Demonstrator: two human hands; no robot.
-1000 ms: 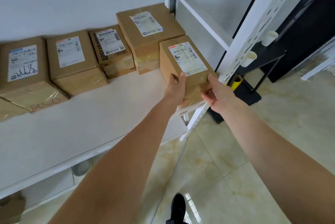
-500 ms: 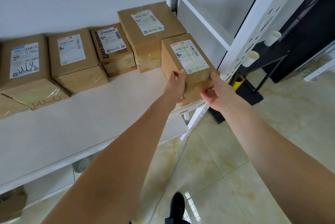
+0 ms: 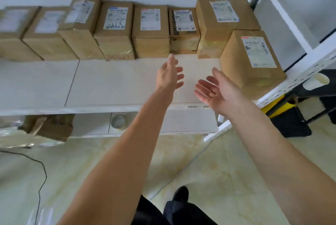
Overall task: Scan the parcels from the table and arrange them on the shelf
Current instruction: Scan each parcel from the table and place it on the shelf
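While both hands hovered over shelf (image 3: 112, 82), row of seven cardboard parcels (image 3: 151, 31) stood along back wall, labels up (leftmost ones blurred). Eighth parcel (image 3: 252, 59) stood in front of row at right end, beside white upright (image 3: 298, 77). Left hand (image 3: 169, 75) spread, fingers straight, gripped nothing. Right hand (image 3: 216, 90) palm up, fingers loose, just left of eighth parcel, not touching. Lower shelf held tape roll (image 3: 118, 122), brown box (image 3: 52, 128). Floor beige tile; black cable (image 3: 42, 175) at left.
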